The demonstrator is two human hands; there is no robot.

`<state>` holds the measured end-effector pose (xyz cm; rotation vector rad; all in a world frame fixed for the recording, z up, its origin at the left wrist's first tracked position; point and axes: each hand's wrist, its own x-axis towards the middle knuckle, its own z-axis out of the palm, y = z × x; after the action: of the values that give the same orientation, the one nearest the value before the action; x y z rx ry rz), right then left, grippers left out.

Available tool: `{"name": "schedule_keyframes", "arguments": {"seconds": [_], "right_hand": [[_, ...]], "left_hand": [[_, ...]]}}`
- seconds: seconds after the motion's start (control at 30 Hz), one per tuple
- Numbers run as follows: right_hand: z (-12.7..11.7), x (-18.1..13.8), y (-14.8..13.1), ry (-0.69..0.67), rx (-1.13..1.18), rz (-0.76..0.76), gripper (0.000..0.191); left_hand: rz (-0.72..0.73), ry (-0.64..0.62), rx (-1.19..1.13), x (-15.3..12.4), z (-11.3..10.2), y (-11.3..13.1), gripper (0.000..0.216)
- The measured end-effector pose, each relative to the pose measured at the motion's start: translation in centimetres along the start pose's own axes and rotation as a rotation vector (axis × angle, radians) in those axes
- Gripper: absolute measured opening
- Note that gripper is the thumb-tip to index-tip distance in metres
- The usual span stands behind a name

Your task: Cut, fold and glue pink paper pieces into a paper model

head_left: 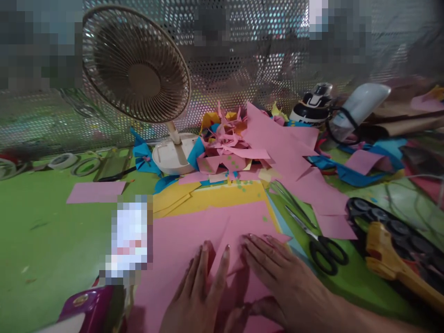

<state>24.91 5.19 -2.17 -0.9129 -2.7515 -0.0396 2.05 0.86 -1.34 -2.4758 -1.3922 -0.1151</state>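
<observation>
My left hand (197,289) lies on a pink sheet of paper (176,226), fingers stretched out and slightly spread. To its right, my right hand (277,273) rests on the same pink paper, its fingers extended and flat. Between the hands a pointed piece of pink paper (220,252) stands out from the sheet, with its lower part partly covered. Under the pink sheet are yellow sheets (239,192). A pair of black-handled scissors (321,243) lies open to the right of my right hand, touching neither hand.
A fan (144,85) stands at the back left before a perforated metal screen. Pink paper scraps (277,138) are heaped behind the sheets. A yellow tool (388,259) lies at the right, a purple object (86,303) at the lower left. Tape rolls (62,160) sit farther back.
</observation>
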Motion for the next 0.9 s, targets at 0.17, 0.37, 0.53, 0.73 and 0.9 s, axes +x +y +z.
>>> {"name": "schedule_keyframes", "arguments": {"seconds": [0.17,0.37,0.53,0.73,0.9], "right_hand": [[0.1,0.1,0.0,-0.023,0.026,0.003,0.069],[0.0,0.3,0.1,-0.008,-0.003,0.004,0.062],[0.1,0.3,-0.1,0.001,0.013,0.043,0.065],[0.0,0.5,-0.4,-0.009,0.047,0.11,0.064],[-0.1,0.7,-0.6,-0.008,0.049,0.142,0.063]], "left_hand": [[0.027,-0.005,0.035,-0.3,0.3,0.2,0.074],[0.027,0.008,0.025,0.1,0.2,0.2,0.069],[0.011,-0.01,0.035,0.6,0.2,0.5,0.07],[0.023,-0.017,0.02,0.7,0.1,0.4,0.067],[-0.011,-0.042,-0.017,0.7,0.1,0.4,0.07]]}}
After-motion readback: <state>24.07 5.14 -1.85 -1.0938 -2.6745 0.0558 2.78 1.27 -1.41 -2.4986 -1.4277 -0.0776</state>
